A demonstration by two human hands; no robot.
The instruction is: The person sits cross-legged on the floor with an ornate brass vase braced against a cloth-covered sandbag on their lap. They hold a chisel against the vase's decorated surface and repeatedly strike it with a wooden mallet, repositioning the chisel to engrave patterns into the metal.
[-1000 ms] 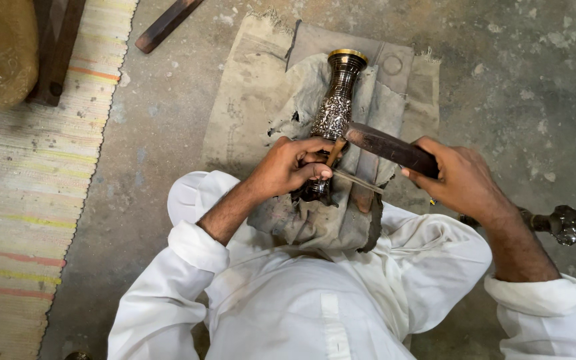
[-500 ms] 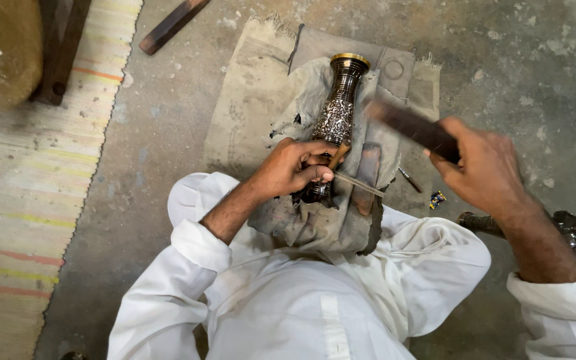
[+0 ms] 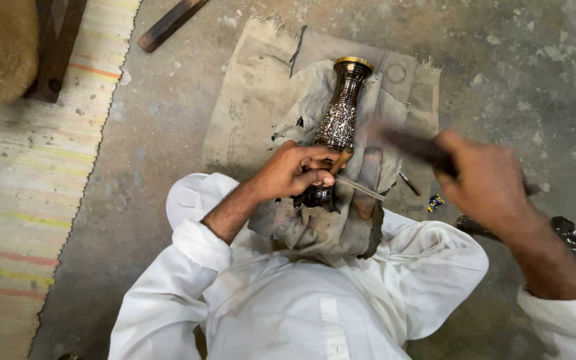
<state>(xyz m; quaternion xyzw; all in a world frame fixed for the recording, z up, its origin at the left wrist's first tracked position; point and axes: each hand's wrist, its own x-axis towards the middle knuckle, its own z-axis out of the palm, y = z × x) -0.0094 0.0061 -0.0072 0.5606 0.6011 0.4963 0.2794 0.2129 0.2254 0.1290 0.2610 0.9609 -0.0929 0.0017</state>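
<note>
I am sitting on the floor (image 3: 541, 80) in white clothes, with a worn cloth (image 3: 315, 230) draped over my lap at six o'clock. My left hand (image 3: 291, 170) is curling its fingers (image 3: 315, 179) shut around a thin chisel (image 3: 358, 189), pressing its tip against the lower body of the vase (image 3: 340, 120). The vase is lying on the cloth, its base under my left hand and its gold-rimmed mouth pointing towards twelve o'clock. My right hand (image 3: 491, 183), at three o'clock, is gripping a dark hammer (image 3: 411, 145) with its fingers closed; the head is blurring, so I cannot tell its exact shape.

The likely trouble is a blow landing off the chisel's end: it could be skidding across the engraved band and scarring it, or catching my left knuckles, which are sitting very close to the striking point. The vase is also resting only on soft cloth, so a slanted hit could be rolling it aside.

Compared with half a second ago, the hammer is coming lower and nearer the chisel, while my left hand and the vase are staying put.

Farther out, a second dark metal piece (image 3: 561, 230) is lying behind my right wrist, a sackcloth (image 3: 255, 93) is spreading under the vase, a wooden bar (image 3: 168, 23) is lying at eleven o'clock, and a striped mat (image 3: 28, 187) is running along nine o'clock.
</note>
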